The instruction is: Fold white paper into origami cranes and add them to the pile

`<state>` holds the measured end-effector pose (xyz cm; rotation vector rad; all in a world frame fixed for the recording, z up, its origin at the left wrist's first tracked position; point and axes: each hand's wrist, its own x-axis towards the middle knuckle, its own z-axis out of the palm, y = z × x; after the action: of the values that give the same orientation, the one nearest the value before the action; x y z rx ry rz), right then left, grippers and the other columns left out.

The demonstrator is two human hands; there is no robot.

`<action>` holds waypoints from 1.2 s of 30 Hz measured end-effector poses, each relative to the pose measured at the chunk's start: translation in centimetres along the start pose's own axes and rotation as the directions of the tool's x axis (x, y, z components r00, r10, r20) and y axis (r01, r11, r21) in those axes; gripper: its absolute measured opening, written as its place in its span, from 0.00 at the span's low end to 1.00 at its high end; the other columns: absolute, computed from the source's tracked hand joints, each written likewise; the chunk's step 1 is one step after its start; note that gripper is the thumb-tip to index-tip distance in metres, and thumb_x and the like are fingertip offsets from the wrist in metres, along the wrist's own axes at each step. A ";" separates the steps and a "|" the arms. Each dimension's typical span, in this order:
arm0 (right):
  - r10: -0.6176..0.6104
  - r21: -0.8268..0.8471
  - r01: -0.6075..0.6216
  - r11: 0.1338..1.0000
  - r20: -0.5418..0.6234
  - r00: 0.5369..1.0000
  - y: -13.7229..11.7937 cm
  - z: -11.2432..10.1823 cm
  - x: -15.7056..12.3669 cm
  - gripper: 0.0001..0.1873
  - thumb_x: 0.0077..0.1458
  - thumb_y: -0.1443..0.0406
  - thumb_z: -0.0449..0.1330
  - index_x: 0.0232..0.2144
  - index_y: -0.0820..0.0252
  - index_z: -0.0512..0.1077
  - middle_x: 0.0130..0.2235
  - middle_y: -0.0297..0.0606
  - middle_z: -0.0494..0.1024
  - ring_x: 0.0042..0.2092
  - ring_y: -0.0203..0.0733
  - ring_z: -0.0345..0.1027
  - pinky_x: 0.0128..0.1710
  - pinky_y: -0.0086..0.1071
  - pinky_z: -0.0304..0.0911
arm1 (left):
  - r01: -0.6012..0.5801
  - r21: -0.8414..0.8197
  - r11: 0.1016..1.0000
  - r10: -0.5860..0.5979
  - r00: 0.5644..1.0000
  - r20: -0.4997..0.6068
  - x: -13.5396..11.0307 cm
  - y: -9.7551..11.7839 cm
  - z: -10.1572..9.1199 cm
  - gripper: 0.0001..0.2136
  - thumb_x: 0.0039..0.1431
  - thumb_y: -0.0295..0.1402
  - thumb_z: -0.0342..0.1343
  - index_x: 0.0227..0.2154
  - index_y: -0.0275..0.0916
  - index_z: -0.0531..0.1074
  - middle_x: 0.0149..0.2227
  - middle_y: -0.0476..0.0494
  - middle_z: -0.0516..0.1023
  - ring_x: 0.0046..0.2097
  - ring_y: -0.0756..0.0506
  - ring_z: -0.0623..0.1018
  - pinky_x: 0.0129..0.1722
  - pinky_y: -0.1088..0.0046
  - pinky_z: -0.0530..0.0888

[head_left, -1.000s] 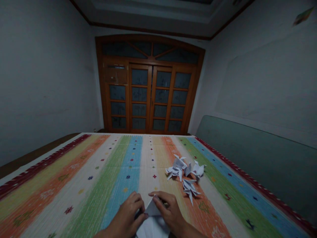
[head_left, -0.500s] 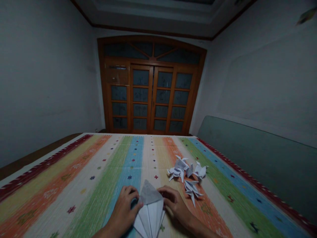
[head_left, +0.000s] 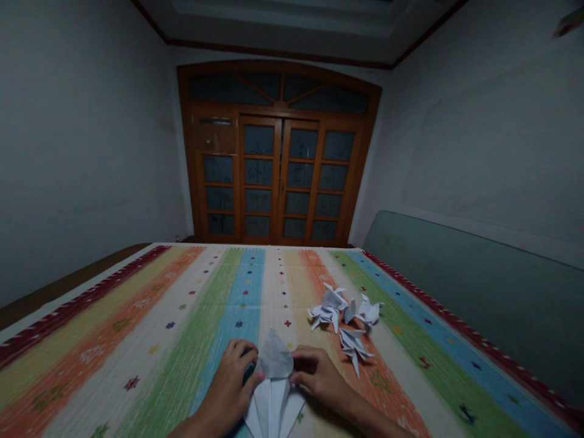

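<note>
Left hand [head_left: 230,383], right hand [head_left: 317,377] press creased white paper [head_left: 272,389].

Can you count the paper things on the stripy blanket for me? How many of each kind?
Folded paper cranes: 3
Partly folded paper sheet: 1
Total: 4

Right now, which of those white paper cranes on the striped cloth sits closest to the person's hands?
The paper crane lying on the orange stripe, just beyond the right hand. The other paper cranes sit bunched together farther up the cloth.
</note>
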<state>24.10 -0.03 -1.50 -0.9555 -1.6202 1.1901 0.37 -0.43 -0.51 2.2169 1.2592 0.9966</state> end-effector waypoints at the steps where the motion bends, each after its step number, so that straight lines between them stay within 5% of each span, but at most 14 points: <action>1: -0.004 0.004 0.004 1.000 0.001 1.000 0.1 0.1 0.0 0.08 0.44 0.66 0.67 0.30 0.59 0.84 0.32 0.35 0.78 0.36 0.44 0.73 0.38 0.33 0.65 | -0.003 0.005 1.000 0.003 1.000 0.011 0.0 0.1 0.0 0.04 0.59 0.28 0.59 0.35 0.41 0.78 0.47 0.37 0.79 0.52 0.34 0.73 0.54 0.52 0.72; 9: -0.076 -0.117 0.077 0.990 0.014 0.997 -0.2 0.4 -0.1 0.06 0.48 0.65 0.67 0.29 0.61 0.82 0.30 0.35 0.75 0.34 0.41 0.69 0.34 0.30 0.61 | -0.043 0.054 0.998 0.044 0.999 -0.023 -0.4 -0.6 0.8 0.10 0.58 0.26 0.59 0.41 0.40 0.78 0.48 0.36 0.79 0.53 0.33 0.73 0.56 0.50 0.72; 16: -0.108 -0.242 0.094 0.966 -0.046 0.993 -0.2 0.4 -0.3 0.19 0.57 0.51 0.64 0.33 0.63 0.81 0.32 0.39 0.78 0.34 0.44 0.70 0.34 0.32 0.63 | -0.085 0.063 0.994 0.085 0.996 0.011 -0.5 0.0 0.5 0.10 0.60 0.27 0.58 0.44 0.40 0.79 0.49 0.35 0.78 0.53 0.34 0.74 0.56 0.50 0.73; 24: -0.224 -0.491 0.131 0.861 -0.135 0.965 -1.1 1.0 -0.8 0.09 0.60 0.65 0.61 0.29 0.61 0.78 0.30 0.37 0.76 0.32 0.41 0.68 0.33 0.30 0.59 | -0.242 0.073 0.968 0.231 0.964 0.130 -0.9 1.6 -0.3 0.16 0.59 0.24 0.58 0.48 0.43 0.77 0.54 0.37 0.77 0.60 0.33 0.70 0.62 0.50 0.69; 31: -0.257 -0.386 0.191 0.903 -0.129 0.958 -1.8 1.1 -1.3 0.09 0.60 0.61 0.62 0.37 0.60 0.78 0.33 0.39 0.76 0.35 0.44 0.70 0.35 0.32 0.62 | -0.192 0.072 0.979 0.178 0.970 0.168 -0.8 1.6 0.0 0.15 0.61 0.23 0.56 0.49 0.40 0.76 0.52 0.35 0.79 0.58 0.34 0.72 0.61 0.51 0.70; 36: -0.161 -0.081 0.153 0.985 -0.101 0.982 -1.4 0.5 -1.2 0.15 0.63 0.56 0.58 0.47 0.58 0.76 0.35 0.39 0.75 0.36 0.44 0.71 0.37 0.35 0.67 | -0.115 0.018 0.993 0.112 0.986 0.119 -0.6 1.4 0.0 0.06 0.64 0.26 0.54 0.40 0.40 0.75 0.46 0.36 0.79 0.51 0.37 0.75 0.54 0.58 0.73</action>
<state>23.91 -1.63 -0.49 -0.9034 -1.6306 0.9620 1.04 -1.67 0.16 2.3526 1.1099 0.8803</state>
